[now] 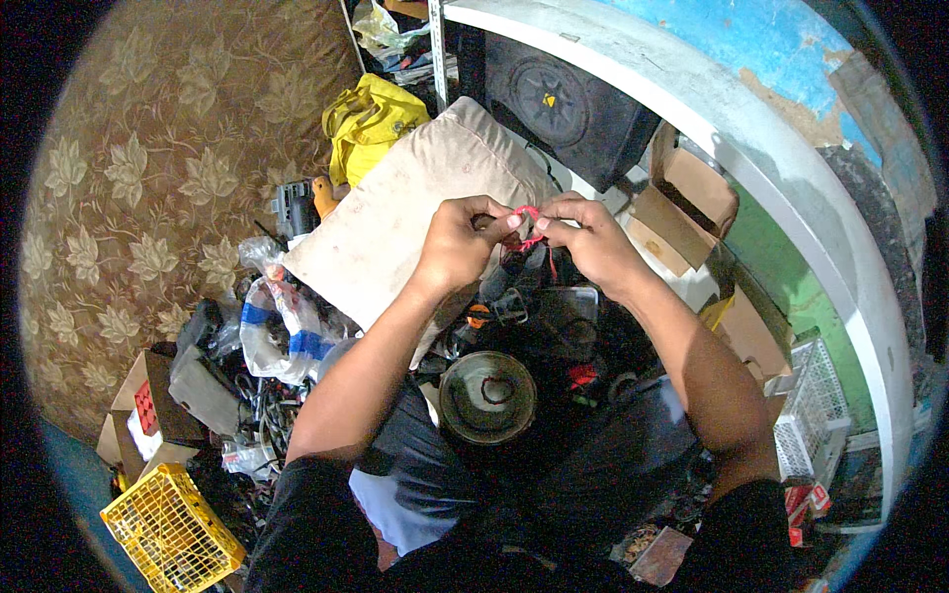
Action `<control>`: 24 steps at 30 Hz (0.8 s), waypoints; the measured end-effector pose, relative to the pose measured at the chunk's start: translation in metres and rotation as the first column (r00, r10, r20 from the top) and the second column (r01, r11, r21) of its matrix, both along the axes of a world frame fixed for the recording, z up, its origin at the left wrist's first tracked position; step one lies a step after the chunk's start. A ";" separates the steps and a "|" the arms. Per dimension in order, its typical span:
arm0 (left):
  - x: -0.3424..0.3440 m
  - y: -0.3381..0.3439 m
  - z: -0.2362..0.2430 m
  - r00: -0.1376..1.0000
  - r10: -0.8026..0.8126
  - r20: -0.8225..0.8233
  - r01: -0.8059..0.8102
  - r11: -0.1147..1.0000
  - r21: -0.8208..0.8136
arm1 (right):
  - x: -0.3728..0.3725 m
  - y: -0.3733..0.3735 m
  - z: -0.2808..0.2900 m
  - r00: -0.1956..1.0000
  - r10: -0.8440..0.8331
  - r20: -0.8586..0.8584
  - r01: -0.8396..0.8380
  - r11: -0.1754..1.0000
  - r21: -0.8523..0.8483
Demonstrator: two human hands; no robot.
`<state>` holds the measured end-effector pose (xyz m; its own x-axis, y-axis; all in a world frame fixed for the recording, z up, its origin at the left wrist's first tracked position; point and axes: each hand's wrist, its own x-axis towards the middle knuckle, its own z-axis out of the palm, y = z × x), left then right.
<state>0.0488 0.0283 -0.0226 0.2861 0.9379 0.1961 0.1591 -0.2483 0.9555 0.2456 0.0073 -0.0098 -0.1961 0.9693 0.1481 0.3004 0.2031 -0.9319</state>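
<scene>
A thin red strand (528, 211), which looks like cord or wire, is bent into a small loop between my hands. My left hand (461, 242) pinches its left side with thumb and fingers. On the other side, my right hand (590, 237) grips the strand between thumb and forefinger. A thin red end hangs below the right fingers. Both hands are raised near the right end of a beige cushion (395, 222). Dark clutter lies beneath them, with an orange-and-metal part (478, 316). Closer to my body stands a round metal container (487, 397) with a worn, dusty top.
A yellow cloth bag (366, 124) lies beyond the cushion, left of a black speaker box (554, 99). Open cardboard boxes (682, 208) and a white basket (811, 405) line the right. A blue-striped plastic bag (287, 331) and a yellow crate (173, 529) are at left.
</scene>
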 end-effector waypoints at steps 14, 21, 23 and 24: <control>0.012 -0.012 -0.004 0.983 0.166 -0.079 -0.152 0.975 0.160 | -0.008 -0.007 -0.005 0.923 -0.004 0.386 -0.121 0.947 0.299; 0.016 -0.014 0.001 0.971 0.236 -0.039 -0.223 0.952 0.212 | -0.005 -0.012 0.023 0.850 -0.165 -0.500 -0.047 0.922 -0.385; 0.017 -0.012 0.000 0.950 0.301 -0.079 -0.250 0.888 0.386 | -0.006 -0.011 0.027 0.722 -0.186 -0.666 -0.109 0.921 -0.375; 0.015 -0.008 -0.004 0.944 0.318 -0.087 -0.264 0.887 0.380 | -0.008 -0.012 0.031 0.646 -0.195 -0.738 -0.140 0.920 -0.366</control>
